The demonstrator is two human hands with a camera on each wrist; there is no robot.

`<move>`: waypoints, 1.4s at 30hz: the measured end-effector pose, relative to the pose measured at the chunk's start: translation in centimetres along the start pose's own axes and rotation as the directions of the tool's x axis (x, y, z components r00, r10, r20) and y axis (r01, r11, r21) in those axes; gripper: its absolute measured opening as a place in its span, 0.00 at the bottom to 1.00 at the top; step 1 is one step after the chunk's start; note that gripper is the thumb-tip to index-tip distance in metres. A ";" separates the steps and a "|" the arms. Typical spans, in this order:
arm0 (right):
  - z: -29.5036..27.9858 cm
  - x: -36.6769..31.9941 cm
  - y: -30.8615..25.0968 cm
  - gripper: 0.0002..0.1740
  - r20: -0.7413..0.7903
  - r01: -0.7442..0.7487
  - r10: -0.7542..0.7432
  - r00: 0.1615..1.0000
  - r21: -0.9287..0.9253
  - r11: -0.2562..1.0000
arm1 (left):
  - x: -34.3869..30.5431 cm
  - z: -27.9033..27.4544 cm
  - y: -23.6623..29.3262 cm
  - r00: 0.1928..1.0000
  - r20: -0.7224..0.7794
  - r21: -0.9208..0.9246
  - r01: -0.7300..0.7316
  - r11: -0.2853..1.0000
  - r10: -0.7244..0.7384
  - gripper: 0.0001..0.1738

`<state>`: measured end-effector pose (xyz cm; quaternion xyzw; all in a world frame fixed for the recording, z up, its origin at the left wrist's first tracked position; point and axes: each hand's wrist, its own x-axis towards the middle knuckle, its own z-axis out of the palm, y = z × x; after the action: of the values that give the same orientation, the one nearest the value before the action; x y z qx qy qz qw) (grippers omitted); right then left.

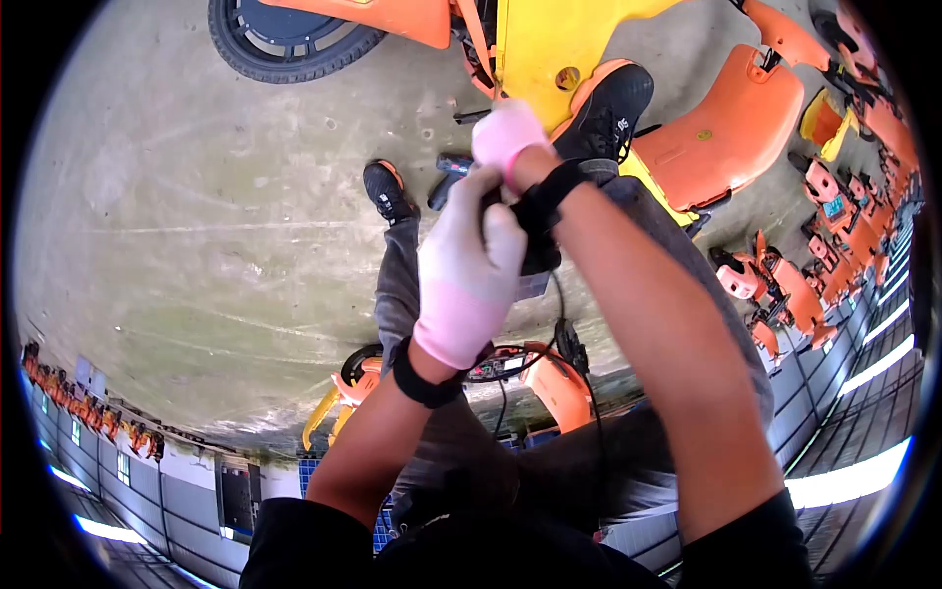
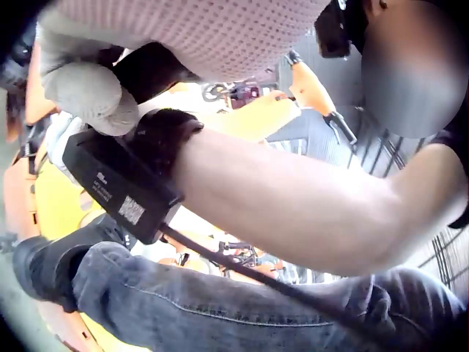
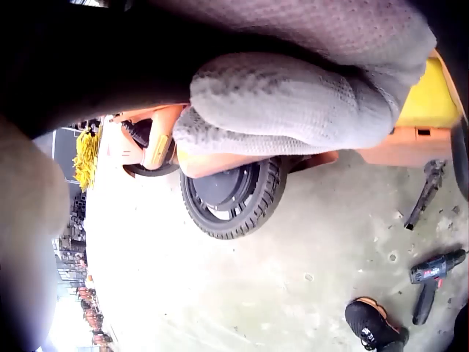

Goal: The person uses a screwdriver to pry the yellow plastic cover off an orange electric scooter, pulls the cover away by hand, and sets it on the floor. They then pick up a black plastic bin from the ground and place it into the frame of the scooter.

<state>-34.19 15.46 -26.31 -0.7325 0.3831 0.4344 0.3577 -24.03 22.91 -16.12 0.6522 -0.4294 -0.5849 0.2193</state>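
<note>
Both hands wear white gloves with pink cuffs. My left hand (image 1: 461,280) is up against the right wrist, its fingers curled on the black wrist strap (image 1: 557,191) there. In the left wrist view, a black box (image 2: 121,187) with a printed label and a cable sits on that right wrist, just below the left fingers (image 2: 88,95). My right hand (image 1: 508,133) is beyond the left one, over the yellow panel (image 1: 540,59) of an orange-and-yellow vehicle. Its fingers (image 3: 286,103) fold back toward the palm in the right wrist view, and nothing shows in them.
A black spoked wheel (image 1: 294,49) of the vehicle rests on the concrete floor (image 1: 216,196). A cordless drill (image 3: 432,279) and a dark tool (image 3: 425,194) lie near a black shoe (image 3: 366,323). An orange seat-like part (image 1: 721,128) is at the right. A cable (image 1: 589,422) hangs over the legs.
</note>
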 end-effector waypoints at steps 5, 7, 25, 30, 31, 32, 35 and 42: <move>3.8 2.2 -5.8 0.39 0.066 -0.230 0.657 0.751 0.959 0.167 | -1.0 -2.0 -5.0 0.975 -0.055 0.009 0.215 0.977 -0.214 0.13; 4.1 3.0 -7.4 0.41 0.066 -0.188 0.730 0.680 0.978 0.087 | -0.6 -3.2 -6.5 0.956 -0.068 0.189 0.293 0.937 -0.285 0.16; -3.8 6.5 0.3 0.16 -0.396 -0.185 0.443 0.805 0.542 0.820 | 23.1 -8.9 2.9 0.848 0.393 0.416 0.180 0.891 -0.355 0.19; 3.6 3.2 2.6 0.17 -0.549 0.183 0.075 0.832 0.399 0.899 | 10.2 -4.7 2.1 0.886 0.308 0.604 -0.463 0.649 0.345 0.14; 4.8 2.3 2.2 0.16 -0.512 0.146 0.107 0.852 0.429 0.891 | 6.7 -3.3 1.6 0.955 0.208 0.566 -0.295 0.770 0.212 0.13; 5.9 1.4 1.6 0.18 -0.470 0.104 0.141 0.871 0.458 0.883 | 3.8 -2.0 0.7 0.991 0.121 0.502 -0.113 0.857 0.060 0.13; 8.1 0.2 0.5 0.26 -0.291 0.100 0.397 0.870 0.894 0.437 | -1.3 1.4 -2.3 0.977 0.103 0.211 0.162 0.964 -0.187 0.21; 7.5 -2.5 5.7 0.24 -0.145 0.105 0.082 0.986 0.923 0.370 | -2.4 8.7 -0.3 0.966 0.039 0.049 0.254 0.966 -0.256 0.37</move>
<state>-42.65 19.93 -27.83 -0.4415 0.5839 0.0792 0.6766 -32.08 26.90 -16.92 0.6933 -0.3593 -0.6134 0.1181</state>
